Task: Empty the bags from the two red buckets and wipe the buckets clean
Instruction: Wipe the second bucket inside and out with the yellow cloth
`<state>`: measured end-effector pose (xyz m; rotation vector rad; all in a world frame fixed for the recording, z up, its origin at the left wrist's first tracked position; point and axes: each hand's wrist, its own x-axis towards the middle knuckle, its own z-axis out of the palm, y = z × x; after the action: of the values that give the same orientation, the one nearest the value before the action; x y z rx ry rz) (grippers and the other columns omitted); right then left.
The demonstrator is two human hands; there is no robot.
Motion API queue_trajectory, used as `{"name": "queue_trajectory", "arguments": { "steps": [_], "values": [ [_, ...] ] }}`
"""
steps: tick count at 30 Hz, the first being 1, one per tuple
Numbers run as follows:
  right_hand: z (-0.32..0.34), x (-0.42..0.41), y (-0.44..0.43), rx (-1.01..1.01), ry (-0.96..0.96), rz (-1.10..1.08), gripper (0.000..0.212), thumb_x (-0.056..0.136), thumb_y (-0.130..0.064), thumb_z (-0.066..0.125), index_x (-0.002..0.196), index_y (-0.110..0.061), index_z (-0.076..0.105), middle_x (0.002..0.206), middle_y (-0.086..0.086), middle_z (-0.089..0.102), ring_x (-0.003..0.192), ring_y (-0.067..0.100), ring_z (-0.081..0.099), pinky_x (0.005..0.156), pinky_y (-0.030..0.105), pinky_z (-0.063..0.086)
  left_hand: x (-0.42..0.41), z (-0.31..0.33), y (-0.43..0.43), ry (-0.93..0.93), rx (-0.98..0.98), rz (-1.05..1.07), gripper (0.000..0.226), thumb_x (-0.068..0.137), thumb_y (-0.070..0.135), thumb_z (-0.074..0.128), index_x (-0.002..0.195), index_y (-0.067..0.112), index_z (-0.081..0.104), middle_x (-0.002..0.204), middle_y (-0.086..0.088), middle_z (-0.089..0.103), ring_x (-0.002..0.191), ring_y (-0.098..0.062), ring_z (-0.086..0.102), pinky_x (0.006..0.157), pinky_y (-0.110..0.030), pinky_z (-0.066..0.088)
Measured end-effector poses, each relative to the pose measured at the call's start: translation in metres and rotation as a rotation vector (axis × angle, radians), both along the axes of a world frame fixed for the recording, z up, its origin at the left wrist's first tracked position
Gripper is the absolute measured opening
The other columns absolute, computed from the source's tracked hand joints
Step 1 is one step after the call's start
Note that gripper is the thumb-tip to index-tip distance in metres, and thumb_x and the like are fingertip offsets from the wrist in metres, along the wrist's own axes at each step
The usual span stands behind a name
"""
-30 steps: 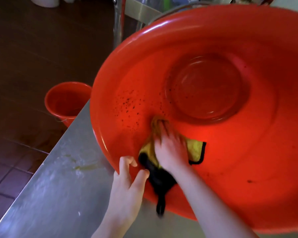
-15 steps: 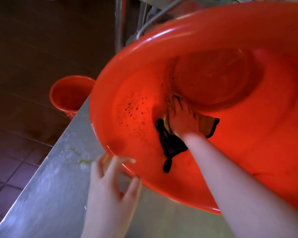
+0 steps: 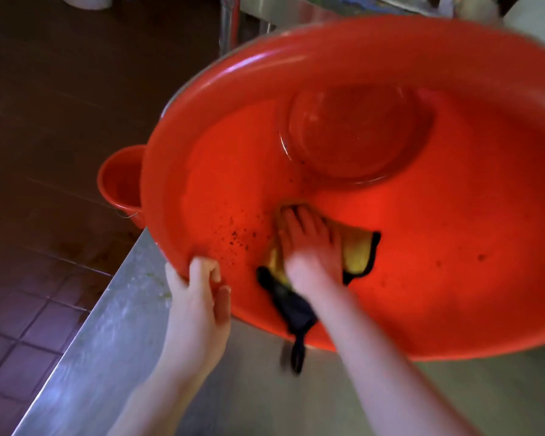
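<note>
Steel counter (image 3: 114, 357), tiled floor (image 3: 29, 309) at nine o'clock: red bucket (image 3: 453, 278) tipped open-side up.
Left hand (image 3: 199, 297) curls closed over its rim at seven o'clock; right hand (image 3: 309, 247), fingers spread flat, presses a yellow cloth (image 3: 356, 253) inside. Second bucket (image 3: 120, 180) stands on the floor.

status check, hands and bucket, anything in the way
Left hand grips big bucket rim. Right hand presses yellow cloth inside; dark specks remain. Second bucket on floor. Nothing blocking.
</note>
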<state>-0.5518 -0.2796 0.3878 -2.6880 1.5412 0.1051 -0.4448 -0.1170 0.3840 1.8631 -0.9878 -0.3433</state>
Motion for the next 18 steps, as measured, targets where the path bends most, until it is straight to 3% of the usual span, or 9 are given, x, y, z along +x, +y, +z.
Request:
{"name": "queue_trajectory", "arguments": {
  "steps": [1,5,9,13,18],
  "values": [
    [0.001,0.001,0.030,0.012,-0.024,0.038,0.055,0.096,-0.043,0.015,0.148,-0.031,0.026,0.158,-0.003,0.024,0.144,0.018,0.021,0.114,0.043,0.021,-0.005,-0.001,0.001,0.013,-0.008,0.007,0.044,0.082,-0.012,0.054,0.092,0.026,0.034,0.098,0.000,0.028,0.081,-0.001,0.041,0.064,-0.020,0.038],
    [0.006,-0.003,0.087,0.038,-0.114,0.098,0.048,0.098,-0.046,0.024,0.140,-0.029,0.041,0.148,-0.003,0.041,0.136,0.022,0.039,0.109,0.050,0.034,-0.002,-0.007,0.003,0.069,-0.042,-0.042,0.046,0.077,-0.019,0.056,0.089,0.020,0.033,0.094,0.001,0.030,0.085,0.005,0.035,0.063,-0.011,0.036],
    [-0.001,0.005,0.023,-0.017,-0.017,-0.007,0.053,0.098,-0.048,0.023,0.148,-0.031,0.029,0.157,-0.005,0.027,0.144,0.016,0.024,0.114,0.041,0.021,-0.001,-0.012,0.005,0.157,0.010,-0.075,0.049,0.083,-0.012,0.053,0.087,0.031,0.029,0.096,0.003,0.028,0.077,-0.011,0.038,0.062,-0.019,0.038],
    [-0.002,0.023,-0.068,0.061,-0.030,-0.215,0.052,0.101,-0.045,0.027,0.151,-0.032,0.022,0.158,-0.002,0.022,0.144,0.024,0.021,0.116,0.046,0.017,-0.001,-0.014,0.004,0.159,-0.026,-0.086,0.048,0.085,-0.010,0.052,0.087,0.032,0.029,0.097,0.008,0.028,0.076,-0.006,0.036,0.061,-0.019,0.040],
    [-0.003,0.035,-0.056,0.064,-0.030,-0.099,0.050,0.101,-0.041,0.027,0.150,-0.032,0.023,0.158,-0.003,0.021,0.142,0.027,0.024,0.115,0.045,0.018,-0.005,-0.017,0.001,0.146,-0.034,-0.055,0.043,0.086,-0.009,0.052,0.088,0.026,0.028,0.095,0.003,0.028,0.086,-0.018,0.035,0.067,-0.025,0.039]
  ]
}}
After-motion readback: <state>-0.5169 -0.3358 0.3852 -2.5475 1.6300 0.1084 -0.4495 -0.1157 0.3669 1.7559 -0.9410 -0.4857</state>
